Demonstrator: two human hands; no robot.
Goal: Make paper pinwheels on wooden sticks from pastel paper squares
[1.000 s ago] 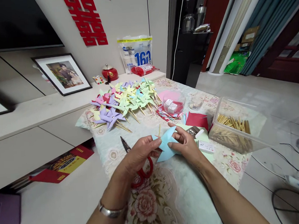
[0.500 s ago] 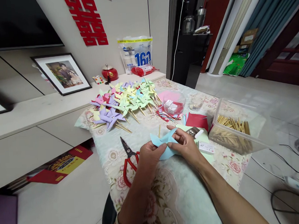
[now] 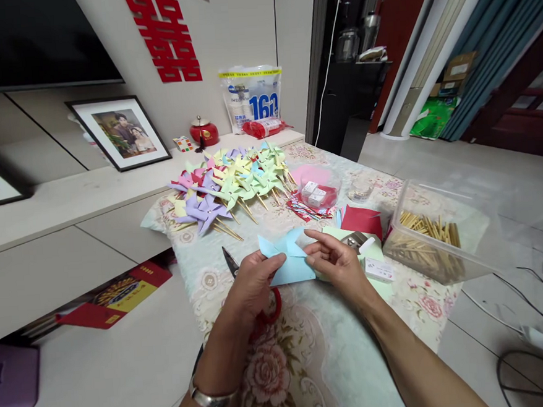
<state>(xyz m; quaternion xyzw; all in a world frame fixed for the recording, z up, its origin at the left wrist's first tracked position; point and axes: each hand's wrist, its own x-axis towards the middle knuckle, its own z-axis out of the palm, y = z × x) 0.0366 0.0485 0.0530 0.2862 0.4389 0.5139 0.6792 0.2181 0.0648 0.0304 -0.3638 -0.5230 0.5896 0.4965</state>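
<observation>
Both of my hands hold a light blue paper pinwheel piece (image 3: 288, 259) just above the floral tablecloth (image 3: 319, 349). My left hand (image 3: 253, 282) pinches its left lower edge. My right hand (image 3: 335, 261) pinches its right side near the centre fold. Red-handled scissors (image 3: 254, 291) lie under my left hand, mostly hidden. A pile of finished pastel pinwheels on sticks (image 3: 230, 181) lies farther back on the table.
A clear plastic box of wooden sticks (image 3: 434, 238) stands at the right. Red paper squares (image 3: 360, 219), a small clear bowl (image 3: 318, 191) and a glass (image 3: 360, 188) sit behind my hands. A low cabinet (image 3: 69, 242) with a framed photo (image 3: 120, 133) runs along the left.
The blue paper has turned and spread flatter between my hands. My left hand shifted down over the scissors again, and the wooden stick seen behind the paper is out of sight.
</observation>
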